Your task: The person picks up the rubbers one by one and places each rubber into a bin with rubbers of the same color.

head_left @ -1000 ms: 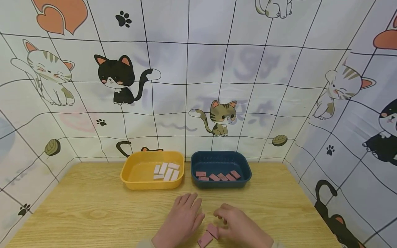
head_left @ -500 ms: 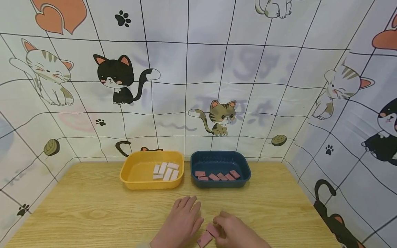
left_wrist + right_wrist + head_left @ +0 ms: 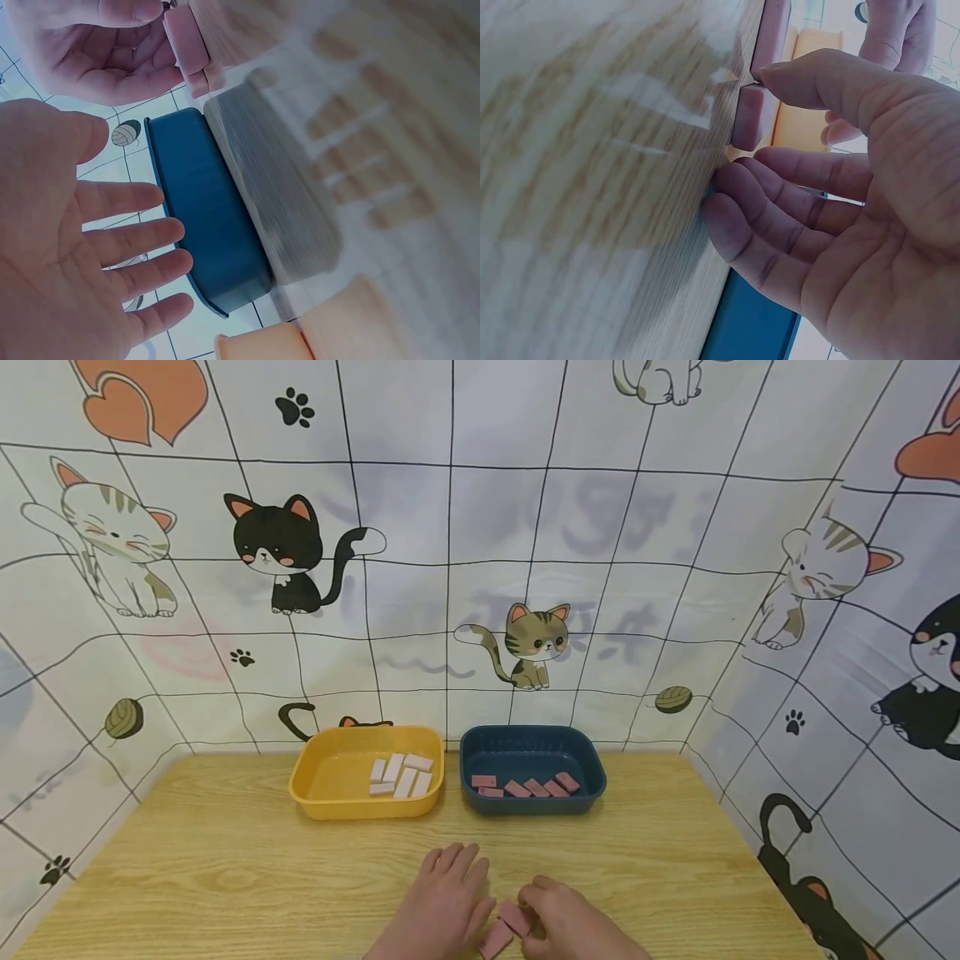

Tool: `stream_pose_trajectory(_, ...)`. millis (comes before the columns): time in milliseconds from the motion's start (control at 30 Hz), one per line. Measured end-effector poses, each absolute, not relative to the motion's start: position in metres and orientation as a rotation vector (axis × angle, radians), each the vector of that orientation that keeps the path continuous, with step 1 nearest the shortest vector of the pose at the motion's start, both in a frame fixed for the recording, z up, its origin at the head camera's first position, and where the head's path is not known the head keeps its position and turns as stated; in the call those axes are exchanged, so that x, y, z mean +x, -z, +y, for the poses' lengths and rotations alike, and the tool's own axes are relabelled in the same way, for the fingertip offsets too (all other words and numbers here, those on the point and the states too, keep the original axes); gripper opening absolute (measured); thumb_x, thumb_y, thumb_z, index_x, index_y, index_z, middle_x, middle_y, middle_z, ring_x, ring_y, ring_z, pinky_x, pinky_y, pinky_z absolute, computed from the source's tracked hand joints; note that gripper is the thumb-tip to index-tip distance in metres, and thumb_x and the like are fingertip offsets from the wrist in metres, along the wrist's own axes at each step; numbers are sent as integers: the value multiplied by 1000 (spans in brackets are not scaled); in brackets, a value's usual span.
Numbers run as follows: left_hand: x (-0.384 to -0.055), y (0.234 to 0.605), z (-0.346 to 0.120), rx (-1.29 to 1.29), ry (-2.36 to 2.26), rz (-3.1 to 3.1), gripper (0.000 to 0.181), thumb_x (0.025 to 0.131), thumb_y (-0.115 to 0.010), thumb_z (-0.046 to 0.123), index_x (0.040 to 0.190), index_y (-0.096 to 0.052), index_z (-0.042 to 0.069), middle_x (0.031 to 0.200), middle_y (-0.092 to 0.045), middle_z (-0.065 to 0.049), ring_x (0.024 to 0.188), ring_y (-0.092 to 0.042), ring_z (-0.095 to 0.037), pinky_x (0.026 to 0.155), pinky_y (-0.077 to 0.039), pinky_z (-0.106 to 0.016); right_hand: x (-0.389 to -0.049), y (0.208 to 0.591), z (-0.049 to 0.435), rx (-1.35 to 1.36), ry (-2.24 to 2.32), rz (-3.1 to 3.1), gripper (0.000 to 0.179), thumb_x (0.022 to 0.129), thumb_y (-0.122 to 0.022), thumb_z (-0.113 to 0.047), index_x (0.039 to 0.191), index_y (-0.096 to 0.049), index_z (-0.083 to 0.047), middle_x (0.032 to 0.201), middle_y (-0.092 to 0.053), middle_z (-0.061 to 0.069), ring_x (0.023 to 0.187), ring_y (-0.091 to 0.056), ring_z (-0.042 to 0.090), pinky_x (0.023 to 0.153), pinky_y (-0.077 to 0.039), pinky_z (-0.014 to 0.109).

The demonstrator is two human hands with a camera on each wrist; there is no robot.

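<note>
Two pink rectangular blocks lie end to end at an angle on the table, between my hands in the head view. My right hand [image 3: 573, 922] has thumb and fingers curled about the farther pink block [image 3: 514, 917]. In the right wrist view the thumb touches this block [image 3: 754, 116] near the joint, and the fingertips lie at its other end. The nearer pink block [image 3: 496, 938] is partly cut off by the frame. Beside them, my left hand [image 3: 441, 902] has its fingers extended and holds nothing; the left wrist view shows its bare palm [image 3: 52, 240].
Farther back on the wooden table [image 3: 225, 860] stand a yellow tray [image 3: 322, 808] with several white blocks [image 3: 402, 781] and a dark blue tray [image 3: 532, 806] with several pink blocks [image 3: 536, 787]. A cat-patterned sheet [image 3: 420, 568] rises behind the table and along its sides.
My right hand's fingers have drawn in closer around the farther pink block. My left hand has slid slightly toward the near edge. Trays and their blocks stay as they were.
</note>
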State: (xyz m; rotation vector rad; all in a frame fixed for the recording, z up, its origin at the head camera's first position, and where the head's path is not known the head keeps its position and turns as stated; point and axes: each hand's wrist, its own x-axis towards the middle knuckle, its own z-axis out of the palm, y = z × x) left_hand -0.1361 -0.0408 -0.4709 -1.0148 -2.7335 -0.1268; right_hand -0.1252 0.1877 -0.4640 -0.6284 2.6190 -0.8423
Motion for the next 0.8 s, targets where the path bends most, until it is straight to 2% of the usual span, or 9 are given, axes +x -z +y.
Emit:
stream_pose_trajectory(367,-134,469,-37,-1072,90,-2827,45,106,-51,46,133,-64,13,140,-59,-5,127,-55,-24,104,-48,-47,-128,465,185,-546,776,2631,11,84,-77,-13,88,-68,-15,80,-50,-7,67,-48,5,60,-43,23)
stream_pose_trajectory(800,-133,472,-37,-1107,79,-2767,36,105,-53,44,120,-67,14,128,-62,-3,116,-58,-21,96,-50,-44,-125,467,185,-598,768,2686,16,85,-73,-6,80,-65,-18,77,-49,-9,64,-45,3,59,-42,22)
